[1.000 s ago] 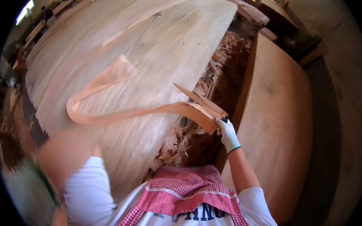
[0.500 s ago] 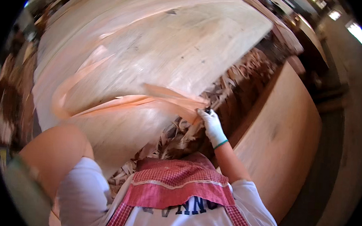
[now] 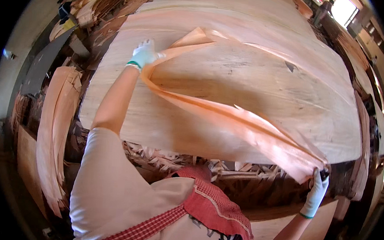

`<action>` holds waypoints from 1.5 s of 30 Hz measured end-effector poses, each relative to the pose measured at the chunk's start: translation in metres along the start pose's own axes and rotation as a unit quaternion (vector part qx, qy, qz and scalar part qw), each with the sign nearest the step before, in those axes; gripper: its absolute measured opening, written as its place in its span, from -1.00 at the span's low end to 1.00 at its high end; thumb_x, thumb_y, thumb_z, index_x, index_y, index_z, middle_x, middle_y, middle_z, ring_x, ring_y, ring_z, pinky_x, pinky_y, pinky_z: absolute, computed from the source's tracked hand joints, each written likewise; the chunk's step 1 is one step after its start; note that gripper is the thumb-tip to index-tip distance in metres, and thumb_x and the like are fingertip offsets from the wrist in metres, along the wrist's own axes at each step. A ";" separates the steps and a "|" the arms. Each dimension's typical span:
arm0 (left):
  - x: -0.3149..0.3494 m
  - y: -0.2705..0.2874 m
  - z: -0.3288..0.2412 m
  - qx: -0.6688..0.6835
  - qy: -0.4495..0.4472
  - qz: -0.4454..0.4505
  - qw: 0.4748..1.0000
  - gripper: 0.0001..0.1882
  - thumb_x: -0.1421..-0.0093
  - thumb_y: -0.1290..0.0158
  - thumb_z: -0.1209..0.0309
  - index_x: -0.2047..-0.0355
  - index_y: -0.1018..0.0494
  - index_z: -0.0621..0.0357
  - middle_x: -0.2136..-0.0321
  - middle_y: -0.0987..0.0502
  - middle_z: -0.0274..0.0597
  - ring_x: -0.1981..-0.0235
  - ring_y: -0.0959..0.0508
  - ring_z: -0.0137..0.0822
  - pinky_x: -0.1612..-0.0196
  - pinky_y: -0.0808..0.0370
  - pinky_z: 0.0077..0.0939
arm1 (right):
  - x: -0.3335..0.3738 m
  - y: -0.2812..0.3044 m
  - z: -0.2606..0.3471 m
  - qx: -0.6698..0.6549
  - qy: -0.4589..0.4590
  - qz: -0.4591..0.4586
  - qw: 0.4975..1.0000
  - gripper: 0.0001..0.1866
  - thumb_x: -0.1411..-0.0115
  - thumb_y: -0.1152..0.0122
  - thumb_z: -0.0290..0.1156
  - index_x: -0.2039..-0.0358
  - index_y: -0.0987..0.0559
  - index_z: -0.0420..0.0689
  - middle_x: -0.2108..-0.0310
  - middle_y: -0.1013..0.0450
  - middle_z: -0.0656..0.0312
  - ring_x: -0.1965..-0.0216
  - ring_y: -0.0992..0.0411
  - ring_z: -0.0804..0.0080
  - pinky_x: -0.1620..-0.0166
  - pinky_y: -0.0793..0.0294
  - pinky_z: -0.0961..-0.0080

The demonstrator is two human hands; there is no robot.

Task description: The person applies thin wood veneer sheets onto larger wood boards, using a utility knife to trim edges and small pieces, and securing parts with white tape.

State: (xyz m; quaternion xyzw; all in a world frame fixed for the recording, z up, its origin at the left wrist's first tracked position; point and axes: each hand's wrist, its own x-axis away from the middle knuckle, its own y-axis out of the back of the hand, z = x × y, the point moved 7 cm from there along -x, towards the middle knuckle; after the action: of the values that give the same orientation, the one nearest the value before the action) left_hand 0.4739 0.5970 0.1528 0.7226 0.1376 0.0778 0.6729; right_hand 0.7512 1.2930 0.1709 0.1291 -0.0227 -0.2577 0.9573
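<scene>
A long, thin strip of orange-pink wood veneer [image 3: 244,123] lies bent in a loop over a broad pale stack of veneer sheets [image 3: 229,78]. My left hand [image 3: 144,55], in a white glove with a green cuff, is at the strip's bend on the left. Its fingers look stretched out, the thumb apart, though slightly blurred. At the stack's near right corner, my right hand [image 3: 317,193], gloved alike, is closed on the strip's near end. A small dark thing [image 3: 325,171] shows at its fingertips; its kind cannot be made out.
Veneer scraps [image 3: 237,167] fill the gap between the stack and me. A pale wood board [image 3: 278,226] stands at the near right. Long veneer pieces [image 3: 57,133] lie at the left. One person [image 3: 64,9] is at the far left, another [image 3: 324,11] at the far right.
My view has swung left. My left arm has reached forward to the strip's bend. My right hand still grips the strip's end, now drawn back to the right, and the strip is pulled straighter.
</scene>
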 end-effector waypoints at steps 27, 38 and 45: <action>0.104 -0.100 -0.031 0.036 0.057 -0.232 0.970 -0.81 -0.19 -0.05 0.43 0.20 -0.50 0.20 0.29 -0.58 -0.22 0.22 -0.56 -0.32 0.27 -0.53 -0.44 | -0.498 0.182 -0.124 -0.089 0.066 0.076 0.991 -0.84 -0.22 -0.21 -0.41 0.19 -0.54 -0.09 0.49 -0.30 0.42 0.55 -0.13 0.73 0.53 -0.13 0.79; 0.276 -0.271 -0.181 0.074 0.185 -0.042 0.979 -0.57 -0.08 -0.19 0.36 0.02 -0.44 0.13 0.19 -0.58 0.04 0.14 -0.58 -0.03 0.09 -0.52 -0.19 | -0.553 0.305 -0.357 -0.086 -0.213 -0.089 0.969 -0.87 -0.23 -0.08 -0.43 0.20 -0.45 -0.04 0.65 -0.19 0.45 0.72 -0.10 0.68 0.71 -0.10 0.72; 0.304 -0.300 -0.176 0.137 0.190 0.011 0.972 -0.47 -0.04 -0.21 0.43 -0.06 -0.39 0.17 0.15 -0.55 0.14 0.11 -0.55 0.07 0.04 -0.49 -0.18 | -0.410 0.220 -0.290 0.110 -0.129 -0.134 0.976 -0.75 -0.25 -0.07 -0.40 0.08 -0.52 -0.17 0.35 -0.49 0.20 0.51 -0.28 0.63 0.39 -0.37 0.64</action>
State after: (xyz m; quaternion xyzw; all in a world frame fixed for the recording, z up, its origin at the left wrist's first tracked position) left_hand 0.6820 0.8735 -0.1528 0.7816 0.2643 0.2012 0.5279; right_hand 0.5350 1.7497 -0.0428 0.2013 -0.1570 -0.3940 0.8829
